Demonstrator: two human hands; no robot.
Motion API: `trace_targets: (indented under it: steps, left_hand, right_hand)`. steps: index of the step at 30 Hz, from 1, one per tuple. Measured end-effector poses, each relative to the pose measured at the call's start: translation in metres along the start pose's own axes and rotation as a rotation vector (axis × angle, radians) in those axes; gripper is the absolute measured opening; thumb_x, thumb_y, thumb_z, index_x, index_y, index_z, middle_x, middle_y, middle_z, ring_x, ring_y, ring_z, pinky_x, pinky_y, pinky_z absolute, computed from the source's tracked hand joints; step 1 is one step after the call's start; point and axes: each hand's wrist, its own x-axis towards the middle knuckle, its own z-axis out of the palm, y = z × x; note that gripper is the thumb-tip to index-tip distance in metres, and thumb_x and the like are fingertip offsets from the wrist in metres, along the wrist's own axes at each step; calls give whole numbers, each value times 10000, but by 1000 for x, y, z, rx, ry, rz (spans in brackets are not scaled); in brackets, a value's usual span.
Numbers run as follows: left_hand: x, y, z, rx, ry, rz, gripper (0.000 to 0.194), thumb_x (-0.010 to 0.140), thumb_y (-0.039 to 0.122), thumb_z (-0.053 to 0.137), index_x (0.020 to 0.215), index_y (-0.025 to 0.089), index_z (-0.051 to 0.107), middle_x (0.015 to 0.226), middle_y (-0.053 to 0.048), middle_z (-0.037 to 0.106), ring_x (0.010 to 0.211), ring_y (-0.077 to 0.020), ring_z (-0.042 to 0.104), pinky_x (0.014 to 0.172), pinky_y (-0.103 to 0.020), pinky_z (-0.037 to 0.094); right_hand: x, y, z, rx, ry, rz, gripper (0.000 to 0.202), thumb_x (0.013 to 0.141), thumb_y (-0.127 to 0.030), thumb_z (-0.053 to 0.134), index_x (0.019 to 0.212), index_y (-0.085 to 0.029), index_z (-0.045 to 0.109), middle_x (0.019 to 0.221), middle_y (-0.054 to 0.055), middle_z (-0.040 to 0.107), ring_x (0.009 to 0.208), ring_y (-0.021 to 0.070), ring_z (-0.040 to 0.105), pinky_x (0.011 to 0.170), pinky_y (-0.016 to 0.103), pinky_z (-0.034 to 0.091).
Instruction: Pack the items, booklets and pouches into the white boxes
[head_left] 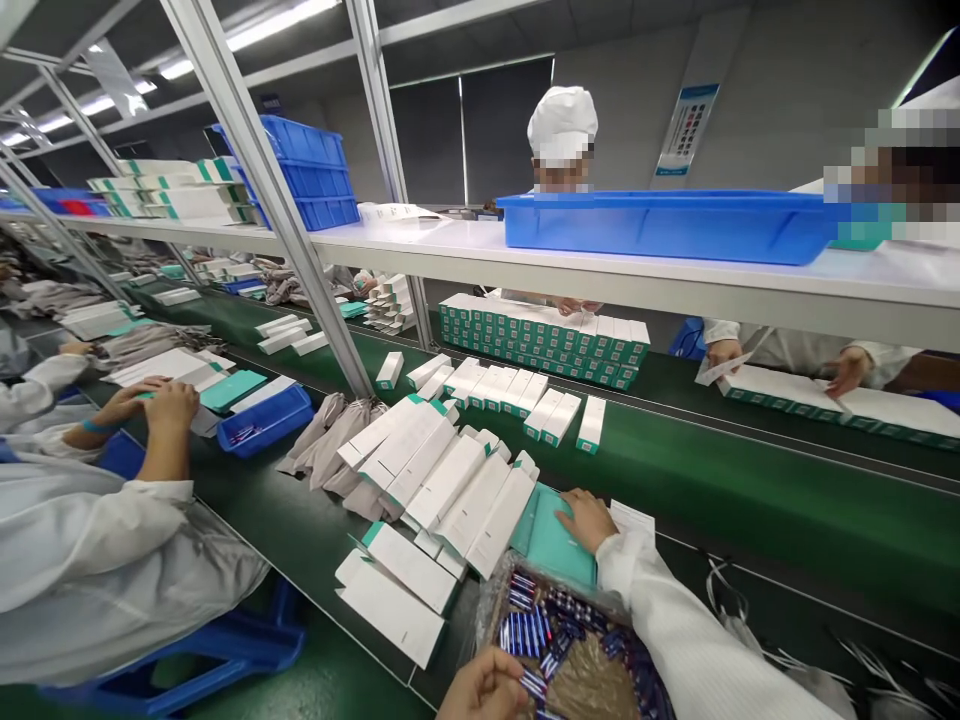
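My right hand (589,520) rests with its fingers spread on a stack of teal sheets (551,540), just behind an open box lined with clear plastic. Inside that box (592,680) lie several small blue and silver cylinders that look like batteries. At the box's near left edge, my left hand (487,685) has its fingers pinched on a few of these cylinders (532,683). White cartons (450,485) lie flat in an overlapping pile left of the teal sheets, with two more cartons (397,605) nearer the table edge.
Small white boxes (495,385) stand along a green belt (675,450). Grey pouches (326,440) lie left of the cartons. A co-worker's hands (169,405) are at the left by a blue tray (266,420). Across the belt, another person handles boxes (787,390). A shelf (450,240) spans above.
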Motion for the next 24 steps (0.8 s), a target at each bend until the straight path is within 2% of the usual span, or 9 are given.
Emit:
trace_targets:
  steps: [3, 6, 10, 13, 16, 19, 22, 24]
  left_hand:
    - [-2, 6, 5, 71, -35, 28, 510, 557, 581, 747, 802, 174, 562, 676, 39, 571, 556, -80, 486, 570, -226, 336]
    - [-7, 17, 10, 158, -43, 41, 436, 614, 525, 727, 808, 172, 561, 673, 38, 538, 586, -98, 493, 566, -230, 335]
    - [-8, 28, 17, 230, -47, 80, 294, 678, 414, 690, 800, 172, 575, 638, 45, 528, 605, -111, 506, 593, -235, 356]
    - [-4, 32, 23, 227, -59, 80, 275, 662, 386, 703, 776, 170, 575, 610, 49, 539, 577, -105, 510, 540, -217, 324]
    - [-1, 37, 27, 91, -32, 21, 403, 634, 498, 713, 797, 160, 567, 678, 17, 611, 554, -98, 529, 501, -204, 315]
    - [-1, 48, 27, -171, -15, -121, 600, 664, 671, 613, 935, 138, 569, 786, -42, 662, 617, -129, 595, 537, -226, 402]
    - [0, 56, 24, -381, -123, -235, 735, 695, 761, 484, 1032, 114, 572, 917, -106, 686, 756, -188, 646, 600, -277, 470]
    - [1, 55, 22, -420, -204, -227, 613, 677, 636, 629, 983, 106, 607, 896, -110, 704, 792, -208, 656, 643, -286, 481]
  right_hand:
    - [-11, -4, -11, -77, 30, -58, 377, 830, -276, 510, 1177, -161, 600, 1184, 148, 618, 1110, 308, 538, 927, 432, 381]
    - [-29, -6, -19, -100, 101, -108, 414, 857, -289, 471, 1240, -151, 548, 1269, 156, 568, 1189, 293, 490, 1000, 422, 341]
    - [-52, -11, -17, -78, 186, -133, 462, 858, -312, 473, 1296, -166, 498, 1335, 161, 517, 1257, 297, 439, 1031, 450, 331]
    - [-60, -15, -17, -31, 250, -120, 416, 830, -296, 503, 1228, -180, 543, 1303, 156, 546, 1235, 314, 462, 1006, 476, 360]
    - [-69, -21, -29, 46, 293, -93, 253, 853, -296, 466, 1045, -211, 609, 1077, 108, 673, 1044, 280, 600, 884, 421, 460]
    - [-99, -37, -44, 191, 328, -127, 223, 899, -363, 435, 930, -242, 619, 915, 49, 706, 879, 211, 649, 780, 316, 495]
    - [-147, -63, -41, 315, 312, -302, 246, 914, -390, 443, 893, -250, 644, 901, 42, 708, 857, 195, 633, 772, 303, 474]
    - [-177, -80, -25, 311, 204, -500, 271, 927, -391, 424, 884, -264, 661, 881, 28, 722, 826, 186, 635, 755, 307, 461]
